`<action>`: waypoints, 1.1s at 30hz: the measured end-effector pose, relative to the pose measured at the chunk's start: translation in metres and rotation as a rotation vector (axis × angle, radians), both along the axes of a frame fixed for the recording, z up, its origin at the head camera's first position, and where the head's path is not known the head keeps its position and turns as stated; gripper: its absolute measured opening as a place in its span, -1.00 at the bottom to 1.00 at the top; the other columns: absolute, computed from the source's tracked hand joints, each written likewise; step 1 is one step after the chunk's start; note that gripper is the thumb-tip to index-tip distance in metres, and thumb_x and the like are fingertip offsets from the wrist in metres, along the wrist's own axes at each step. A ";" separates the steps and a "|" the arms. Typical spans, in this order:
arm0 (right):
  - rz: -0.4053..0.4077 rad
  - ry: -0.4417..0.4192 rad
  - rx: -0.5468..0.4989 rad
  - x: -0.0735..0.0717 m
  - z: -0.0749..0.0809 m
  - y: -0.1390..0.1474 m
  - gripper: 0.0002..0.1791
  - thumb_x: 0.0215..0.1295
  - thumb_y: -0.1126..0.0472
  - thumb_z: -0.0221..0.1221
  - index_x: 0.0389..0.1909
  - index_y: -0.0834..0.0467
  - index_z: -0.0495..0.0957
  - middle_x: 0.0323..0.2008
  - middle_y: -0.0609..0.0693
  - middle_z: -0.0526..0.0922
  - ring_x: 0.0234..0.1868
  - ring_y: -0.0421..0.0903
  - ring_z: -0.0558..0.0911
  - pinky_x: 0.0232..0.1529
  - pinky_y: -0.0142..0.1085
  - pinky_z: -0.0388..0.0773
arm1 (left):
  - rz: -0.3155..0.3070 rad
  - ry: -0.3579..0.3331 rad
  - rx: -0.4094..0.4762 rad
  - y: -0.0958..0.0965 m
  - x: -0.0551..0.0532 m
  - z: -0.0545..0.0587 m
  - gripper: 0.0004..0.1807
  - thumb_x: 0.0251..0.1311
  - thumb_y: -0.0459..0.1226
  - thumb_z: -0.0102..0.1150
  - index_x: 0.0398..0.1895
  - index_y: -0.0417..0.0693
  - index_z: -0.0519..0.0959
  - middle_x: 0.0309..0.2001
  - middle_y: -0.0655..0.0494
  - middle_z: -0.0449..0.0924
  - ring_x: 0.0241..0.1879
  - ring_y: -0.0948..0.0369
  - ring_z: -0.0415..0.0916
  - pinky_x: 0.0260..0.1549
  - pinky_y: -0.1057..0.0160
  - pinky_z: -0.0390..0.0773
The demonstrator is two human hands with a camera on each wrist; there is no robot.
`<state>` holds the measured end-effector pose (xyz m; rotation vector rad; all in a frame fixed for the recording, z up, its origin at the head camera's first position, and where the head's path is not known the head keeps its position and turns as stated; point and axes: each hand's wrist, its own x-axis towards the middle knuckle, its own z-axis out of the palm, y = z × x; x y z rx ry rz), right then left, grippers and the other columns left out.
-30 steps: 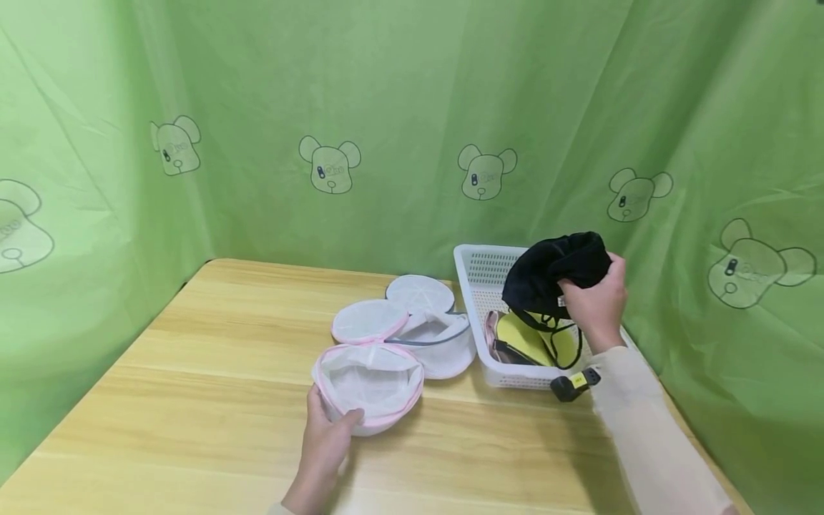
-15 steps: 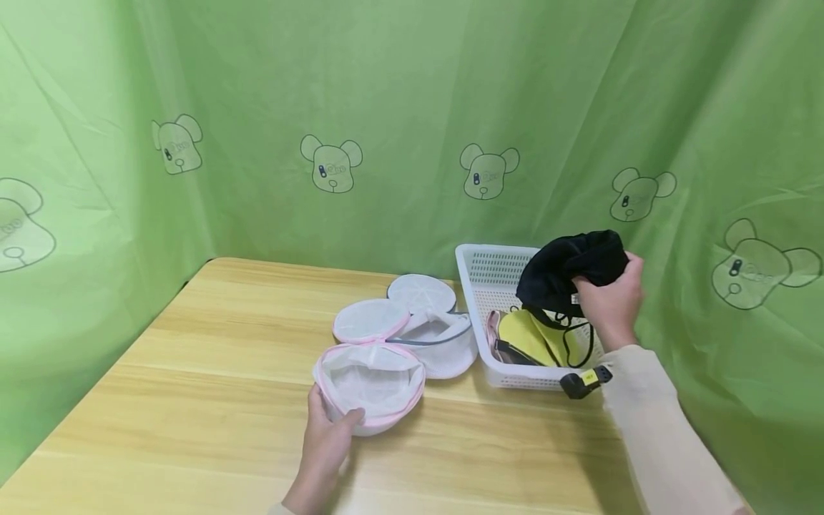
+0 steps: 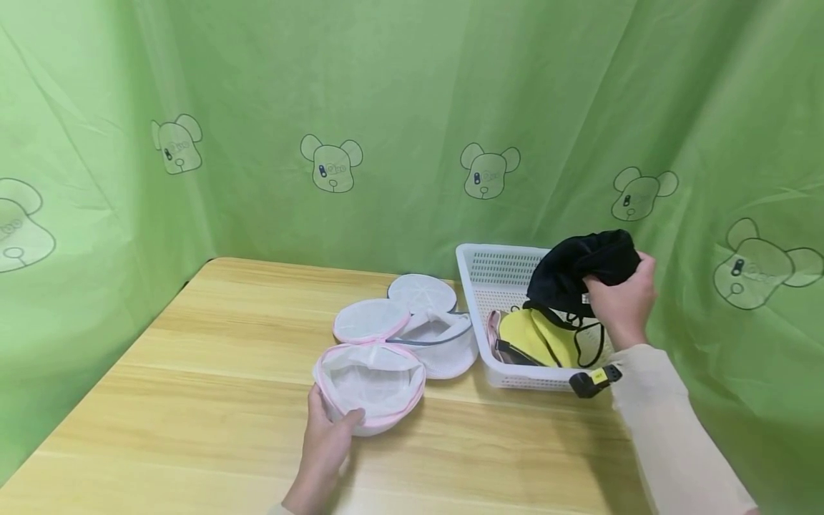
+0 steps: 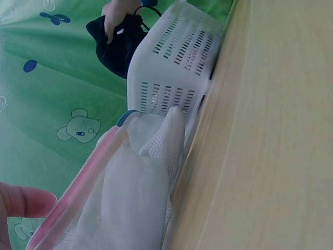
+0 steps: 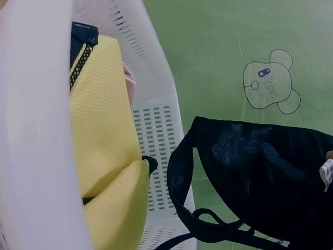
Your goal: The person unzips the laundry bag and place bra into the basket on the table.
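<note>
My left hand (image 3: 327, 438) grips the near rim of a white mesh laundry bag (image 3: 370, 386) with pink zip trim, its thumb over the edge. The bag stands on the table with its mouth open and its round lid (image 3: 370, 320) folded back. Above the basket's right side my right hand (image 3: 623, 299) holds a bunched black bra (image 3: 573, 268), its thin straps hanging down. A white tag (image 5: 327, 173) shows on the bra in the right wrist view. Below it, a yellow ribbed garment (image 5: 106, 120) with black trim lies in the white basket (image 3: 468, 286).
A second mesh bag (image 3: 444, 354), trimmed in dark grey, stands open behind the first and close to the basket; its lid (image 3: 421, 293) lies back. Something pink (image 3: 493, 330) lies at the basket's left side. A green curtain (image 3: 399, 86) hangs around the wooden table (image 3: 212, 400).
My right hand has moved to the right with the black bra, uncovering more of the yellow garment and basket. The left hand and the pink-trimmed bag have stayed in place.
</note>
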<state>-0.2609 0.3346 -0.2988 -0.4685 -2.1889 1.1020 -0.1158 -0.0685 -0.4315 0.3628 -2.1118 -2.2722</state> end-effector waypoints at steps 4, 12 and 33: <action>-0.013 0.003 0.010 0.002 0.001 0.003 -0.14 0.06 0.11 0.31 0.38 0.06 0.13 0.21 0.15 0.41 0.17 0.08 0.38 0.16 -0.05 0.33 | 0.001 0.002 0.001 0.000 0.000 0.000 -0.01 0.11 -0.42 0.18 0.53 -0.07 -0.19 0.50 -0.25 -0.18 0.43 -0.29 -0.22 0.33 -0.28 -0.14; -0.054 0.000 0.008 0.003 -0.001 0.010 -0.13 0.04 0.07 0.33 0.38 0.04 0.13 0.22 0.16 0.41 0.21 0.11 0.37 0.18 -0.02 0.32 | 0.005 0.001 -0.002 0.000 -0.001 0.001 -0.01 0.11 -0.42 0.18 0.53 -0.08 -0.19 0.50 -0.25 -0.20 0.43 -0.28 -0.24 0.33 -0.27 -0.15; 0.049 -0.084 0.047 0.009 -0.012 0.014 -0.17 0.19 0.17 0.07 0.46 0.13 -0.06 0.36 0.23 0.14 0.34 0.17 0.11 0.31 0.03 0.09 | 0.003 -0.010 -0.007 -0.001 -0.001 0.000 0.01 0.12 -0.40 0.19 0.53 -0.08 -0.22 0.51 -0.24 -0.21 0.44 -0.26 -0.25 0.33 -0.27 -0.18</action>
